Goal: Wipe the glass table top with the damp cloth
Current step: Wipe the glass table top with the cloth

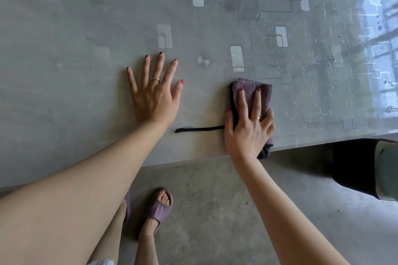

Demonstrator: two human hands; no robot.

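Note:
The grey glass table top (86, 49) fills the upper part of the head view and carries a pattern of pale rectangles. A folded purple cloth (252, 90) with a black edge lies near the table's front edge. My right hand (247, 129) presses flat on the cloth, thumb at its left side, fingers stretched over it. A black strap (198, 129) trails left from the cloth along the glass. My left hand (155, 92) rests flat on the glass to the left, fingers spread, holding nothing. Water streaks and droplets (312, 71) shine on the glass right of the cloth.
The table's front edge (193, 160) runs diagonally across the view. Below it is a grey concrete floor (226, 211) with my feet in purple slippers (160, 208). A dark table leg (361, 168) stands under the right corner. Window glare (379, 17) reflects at the far right.

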